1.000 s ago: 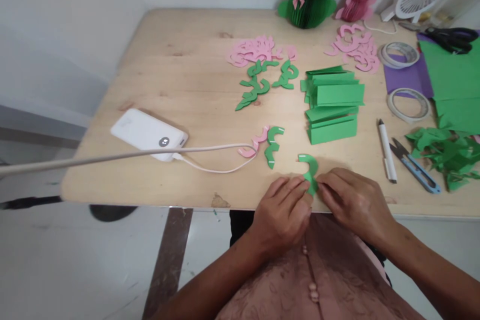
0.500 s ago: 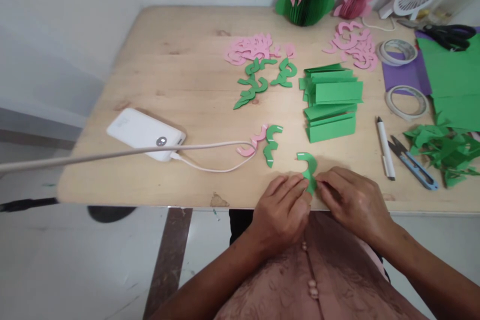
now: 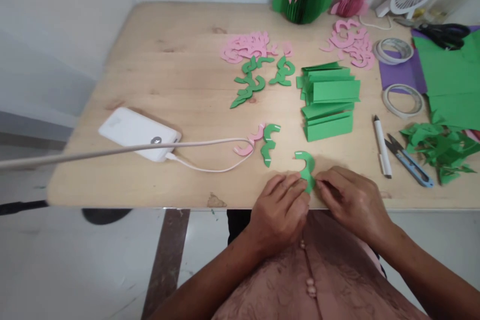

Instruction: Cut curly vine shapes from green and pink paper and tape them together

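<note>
A curved green paper cutout (image 3: 309, 164) lies at the table's front edge, with a small white strip across its upper tip. My left hand (image 3: 281, 207) has its fingers together, pressing down on the lower part, which is partly hidden. Against the cutout's right edge, my right hand (image 3: 350, 200) is closed in a pinch; what is between its fingertips I cannot make out. Just left lie another green cutout (image 3: 269, 146) with white strips and a pink wavy cutout (image 3: 244, 149), partly crossed by a cable.
A white power bank (image 3: 138, 132) trails a cable (image 3: 210, 143) across the left side. Behind are folded green paper strips (image 3: 335, 91), pink cutouts (image 3: 247, 47) and green cutouts (image 3: 249, 87). Rightward lie a pen (image 3: 382, 147), thread snips (image 3: 410, 162), tape rolls (image 3: 403, 101) and green scraps (image 3: 438, 145).
The whole view has shifted slightly, so things sit a little further left. Both hands keep nearly the same pose at the green cutout.
</note>
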The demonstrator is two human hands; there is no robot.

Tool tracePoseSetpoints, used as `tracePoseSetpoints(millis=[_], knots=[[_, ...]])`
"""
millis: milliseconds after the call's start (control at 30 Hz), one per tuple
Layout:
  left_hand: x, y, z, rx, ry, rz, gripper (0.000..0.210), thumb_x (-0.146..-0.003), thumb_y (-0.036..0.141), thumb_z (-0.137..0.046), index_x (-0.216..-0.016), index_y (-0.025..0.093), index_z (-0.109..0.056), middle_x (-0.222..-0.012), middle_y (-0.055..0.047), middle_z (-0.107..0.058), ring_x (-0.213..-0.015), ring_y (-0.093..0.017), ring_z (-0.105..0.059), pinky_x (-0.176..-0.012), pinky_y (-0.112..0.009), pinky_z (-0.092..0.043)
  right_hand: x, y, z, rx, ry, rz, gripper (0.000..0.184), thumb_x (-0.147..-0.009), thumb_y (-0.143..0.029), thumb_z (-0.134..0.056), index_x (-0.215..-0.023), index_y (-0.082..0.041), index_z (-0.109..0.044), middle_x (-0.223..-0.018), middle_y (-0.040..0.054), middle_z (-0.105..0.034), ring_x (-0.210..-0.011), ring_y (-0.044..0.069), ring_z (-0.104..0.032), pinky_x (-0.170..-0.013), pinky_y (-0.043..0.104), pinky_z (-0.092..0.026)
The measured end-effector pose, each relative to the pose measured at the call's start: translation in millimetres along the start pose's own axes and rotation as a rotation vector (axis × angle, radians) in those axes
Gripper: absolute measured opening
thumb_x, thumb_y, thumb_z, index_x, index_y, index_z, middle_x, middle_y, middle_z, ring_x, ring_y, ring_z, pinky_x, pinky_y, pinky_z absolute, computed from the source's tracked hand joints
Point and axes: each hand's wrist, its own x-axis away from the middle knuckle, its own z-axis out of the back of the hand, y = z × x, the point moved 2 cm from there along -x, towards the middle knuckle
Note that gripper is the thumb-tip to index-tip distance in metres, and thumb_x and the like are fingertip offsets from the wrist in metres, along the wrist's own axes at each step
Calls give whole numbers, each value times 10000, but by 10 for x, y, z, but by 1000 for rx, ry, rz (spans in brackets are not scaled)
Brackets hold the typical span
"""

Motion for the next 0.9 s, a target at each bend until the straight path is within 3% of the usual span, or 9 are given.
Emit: tracePoseSetpoints(millis=[900], knots=[[-6,6,2,-13,2,9,160,-839,113,-524,-972,127,-614,-1100,-116,-709,-1120,-256,-621,-984,-428,-453,-24,-61,21,79,-27,-12,173,-913,-192,-503,-824,-175,-651,-720,25,-654,-646,159,-591,-613,274,-381]])
